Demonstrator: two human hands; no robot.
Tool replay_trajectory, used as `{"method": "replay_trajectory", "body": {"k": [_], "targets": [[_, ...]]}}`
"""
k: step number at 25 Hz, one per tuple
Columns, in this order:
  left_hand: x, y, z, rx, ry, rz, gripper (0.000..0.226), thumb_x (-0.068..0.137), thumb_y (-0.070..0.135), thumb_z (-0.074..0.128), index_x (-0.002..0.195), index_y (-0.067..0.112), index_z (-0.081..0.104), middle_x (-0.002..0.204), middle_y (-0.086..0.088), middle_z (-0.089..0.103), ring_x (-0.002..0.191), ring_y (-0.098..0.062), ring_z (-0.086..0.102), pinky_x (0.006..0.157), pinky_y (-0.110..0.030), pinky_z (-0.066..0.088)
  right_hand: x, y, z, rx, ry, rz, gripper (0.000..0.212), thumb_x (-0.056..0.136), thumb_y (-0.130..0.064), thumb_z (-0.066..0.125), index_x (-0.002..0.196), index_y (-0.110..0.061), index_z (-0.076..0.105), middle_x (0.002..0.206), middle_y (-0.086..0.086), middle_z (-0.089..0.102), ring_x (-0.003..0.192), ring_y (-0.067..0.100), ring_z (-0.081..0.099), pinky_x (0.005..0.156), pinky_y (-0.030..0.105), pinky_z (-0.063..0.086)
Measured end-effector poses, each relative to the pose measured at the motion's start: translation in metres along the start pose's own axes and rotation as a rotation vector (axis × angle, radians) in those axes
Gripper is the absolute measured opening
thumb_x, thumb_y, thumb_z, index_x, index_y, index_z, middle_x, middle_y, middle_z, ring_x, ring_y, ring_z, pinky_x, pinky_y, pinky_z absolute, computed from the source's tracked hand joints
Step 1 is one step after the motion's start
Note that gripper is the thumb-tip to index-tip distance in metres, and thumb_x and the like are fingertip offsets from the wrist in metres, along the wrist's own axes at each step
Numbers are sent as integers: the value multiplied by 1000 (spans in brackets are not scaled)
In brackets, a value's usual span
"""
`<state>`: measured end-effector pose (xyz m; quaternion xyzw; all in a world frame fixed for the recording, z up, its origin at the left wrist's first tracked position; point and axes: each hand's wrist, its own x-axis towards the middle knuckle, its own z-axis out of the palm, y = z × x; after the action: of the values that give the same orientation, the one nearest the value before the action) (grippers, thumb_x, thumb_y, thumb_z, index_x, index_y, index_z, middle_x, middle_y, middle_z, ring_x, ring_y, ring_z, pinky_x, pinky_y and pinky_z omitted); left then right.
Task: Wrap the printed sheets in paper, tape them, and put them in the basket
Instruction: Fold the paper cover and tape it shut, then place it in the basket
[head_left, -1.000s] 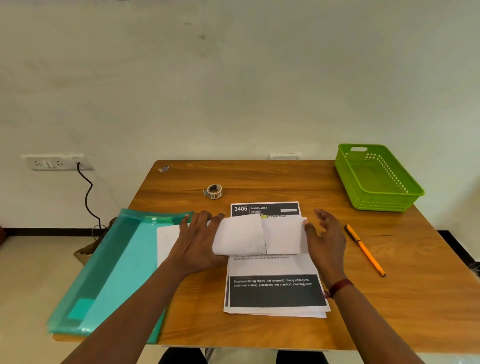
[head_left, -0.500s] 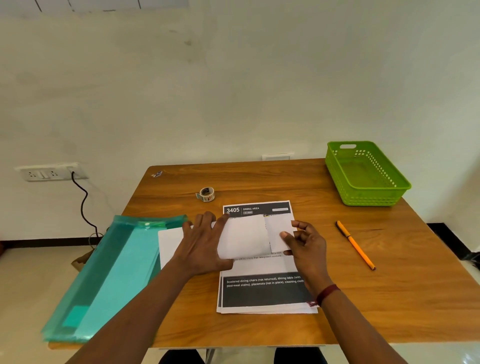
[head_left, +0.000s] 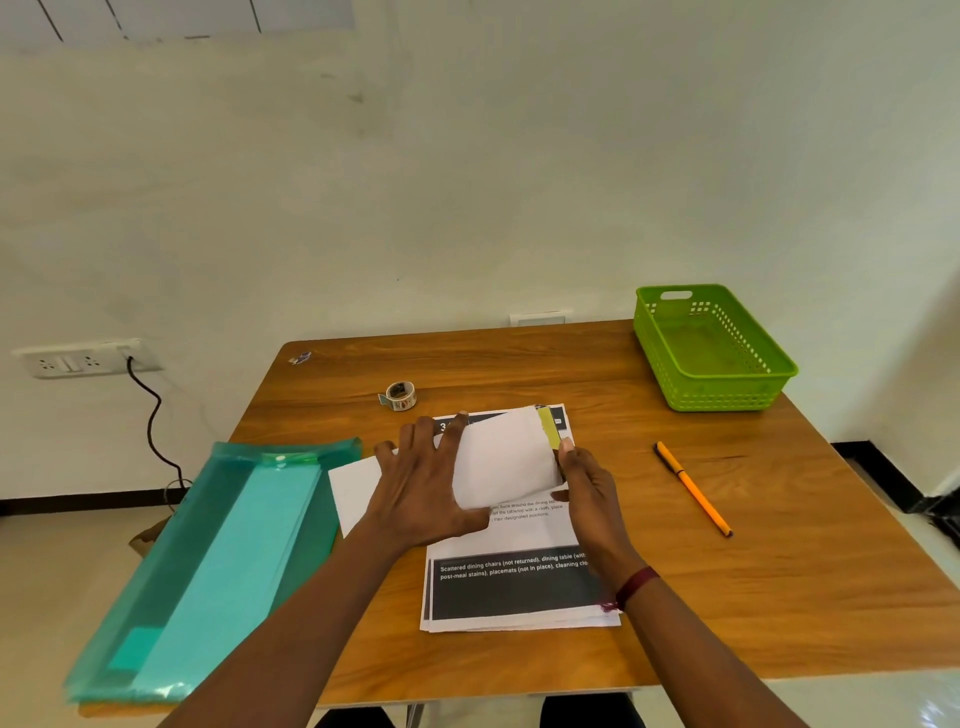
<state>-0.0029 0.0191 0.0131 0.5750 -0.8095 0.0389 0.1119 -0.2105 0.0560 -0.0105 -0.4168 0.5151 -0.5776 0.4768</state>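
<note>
1. Nearest, at the 6 o'clock edge of the table (head_left: 779, 571), lie the sheets (head_left: 519, 587) in a flat stack, with a dark band of white print on the end closest to the person.
2. At 8 o'clock a teal folder (head_left: 218, 561) overhangs the table's left edge.
3. Over the stack's far half, about the table's centre, sits the paper (head_left: 504, 462), a white piece folded across the sheets with its left side bulging up.
4. At the paper's 9 o'clock the left hand (head_left: 421, 483) lies palm down with fingers spread and straight. Its thumb is on the paper's near edge and its fingertips touch the stack's far end.
5. Under that hand's wrist a loose sheet (head_left: 353, 483) pokes out toward the folder.
6. At the paper's 3 o'clock the right hand (head_left: 587, 488) has curled fingers and thumb closed on the paper's right edge, pinching it.
7. A yellow-green strip (head_left: 546, 428) shows beside that edge, at 1 o'clock. Whether it belongs to the sheets cannot be told.
8. At 3 o'clock on the table an orange pen (head_left: 693, 488) lies well apart from the stack.
9. At 11 o'clock, just beyond the sheets, stands the tape (head_left: 400, 396), a small roll.
10. At 2 o'clock, on the far right corner, sits the green basket (head_left: 717, 358).
11. At the far left corner lies a small scrap (head_left: 300, 357).
12. Farthest, at 10 o'clock on the wall, a socket (head_left: 78, 358) holds a black cable (head_left: 153, 421).
</note>
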Motion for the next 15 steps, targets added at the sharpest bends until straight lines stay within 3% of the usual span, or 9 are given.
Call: {"method": "replay_trajectory", "body": {"k": [2, 4, 5, 8, 10, 12, 15], "targets": [[3, 5, -1, -34, -7, -31, 117, 56, 87, 52, 150, 26, 15, 137, -5, 33, 123, -22, 32, 98, -48, 30, 7, -5, 1, -54, 11, 4, 35, 89, -48, 55, 96, -19, 71, 97, 1, 72, 92, 22, 69, 74, 44, 57], [7, 11, -1, -80, -23, -87, 118, 57, 87, 54, 150, 28, 11, 137, -4, 30, 124, -21, 28, 100, -47, 29, 12, -12, 2, -67, 9, -36, 12, 91, -31, 63, 96, -23, 71, 95, -6, 74, 92, 21, 70, 70, 38, 61], [9, 14, -2, -112, -36, -123, 119, 56, 88, 54, 149, 29, 9, 137, -3, 28, 124, -20, 27, 100, -46, 29, 16, -18, 3, -54, 13, -57, 10, 91, -21, 66, 100, -24, 70, 96, -8, 73, 93, 21, 70, 67, 34, 61], [19, 28, -11, -272, -85, -237, 116, 53, 90, 58, 145, 34, 12, 136, 1, 28, 125, -19, 29, 99, -44, 32, 25, -39, 6, 3, 46, -130, 28, 88, -7, 67, 111, -23, 66, 107, -3, 70, 97, 21, 68, 66, 31, 60], [27, 36, -26, -420, -50, -279, 98, 62, 82, 63, 139, 35, 27, 135, 6, 40, 123, -17, 39, 99, -45, 38, 33, -54, 6, 2, 54, -245, 40, 88, -6, 68, 118, -33, 63, 112, 1, 68, 97, 23, 68, 70, 36, 61], [35, 39, -45, -643, 60, -299, 62, 76, 67, 65, 122, 30, 48, 121, 7, 56, 109, -16, 55, 89, -41, 50, 42, -68, 4, -9, 35, -335, 51, 88, -9, 69, 123, -44, 57, 115, 4, 68, 98, 28, 67, 75, 43, 60], [46, 39, -77, -1067, 102, -364, 27, 87, 46, 66, 100, 22, 63, 96, 2, 69, 89, -19, 65, 71, -31, 54, 50, -84, 4, 4, 30, -394, 46, 86, -11, 70, 122, -36, 56, 108, 11, 69, 97, 38, 64, 80, 55, 56]]}}
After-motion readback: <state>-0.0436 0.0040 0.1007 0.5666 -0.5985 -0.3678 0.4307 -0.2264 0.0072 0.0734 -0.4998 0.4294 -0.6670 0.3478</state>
